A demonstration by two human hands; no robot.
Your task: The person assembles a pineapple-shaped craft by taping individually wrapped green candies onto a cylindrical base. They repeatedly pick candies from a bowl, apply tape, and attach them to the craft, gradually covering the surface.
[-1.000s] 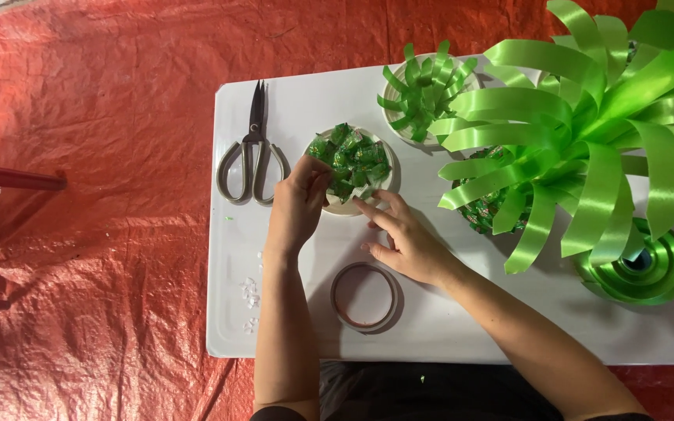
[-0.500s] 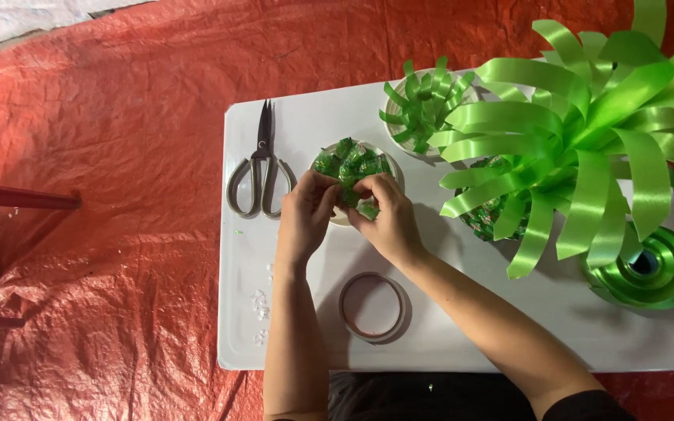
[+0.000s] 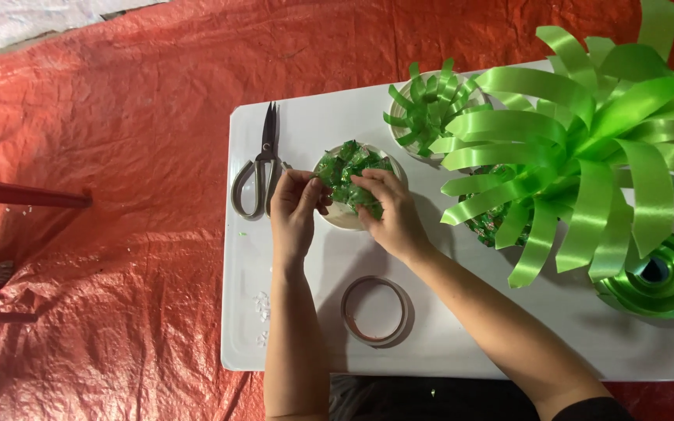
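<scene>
A small white bowl (image 3: 345, 217) on the white table (image 3: 313, 327) holds several folded green ribbon pieces (image 3: 345, 168). My left hand (image 3: 294, 210) pinches at a ribbon piece on the bowl's left side. At the bowl's right front, my right hand (image 3: 390, 214) has its fingers on the green pieces. Both hands touch the pile; what each one grips is partly hidden by the fingers.
Black-bladed scissors (image 3: 259, 168) lie left of the bowl. A tape ring (image 3: 374, 310) sits nearer me. A small green ribbon flower (image 3: 427, 109), a large green ribbon bow (image 3: 587, 148) and a green ribbon roll (image 3: 657, 277) fill the right. Red sheet (image 3: 103, 195) covers the floor.
Both hands moved up onto the bowl and closed in on the green pieces. The view shifted, so the table sits further right in frame.
</scene>
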